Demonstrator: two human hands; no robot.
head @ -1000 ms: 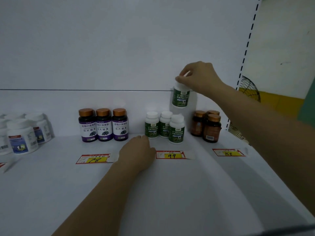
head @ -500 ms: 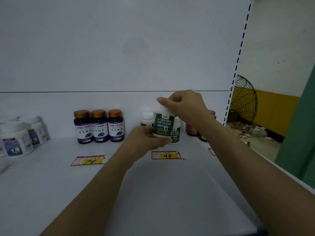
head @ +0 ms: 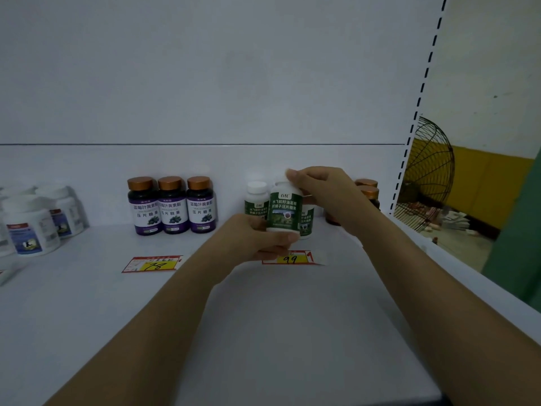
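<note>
- The left hand (head: 257,238) grips the base of a green bottle (head: 285,210), with the fingers curled round its back and the thumb lying across the lower front edge.
- The right hand (head: 325,194) comes from above, and its curled fingertips pinch the white cap, which they mostly hide.
- The green bottle stands upright between the two hands, label toward the camera.
- Just behind the hands, two more green bottles (head: 257,200) stand on the shelf (head: 263,332).
- Brown bottles (head: 369,189) show partly behind the right hand.
- Three purple bottles (head: 172,205) stand in a row, near the left hand on its left.
- A price tag marked 99 (head: 292,258) lies just under the left hand; a price tag marked 78 (head: 152,263) lies further left.
- White tubs (head: 32,224) sit well apart on the far left.
- A fan (head: 424,177) stands beyond the shelf, right of the right hand.
</note>
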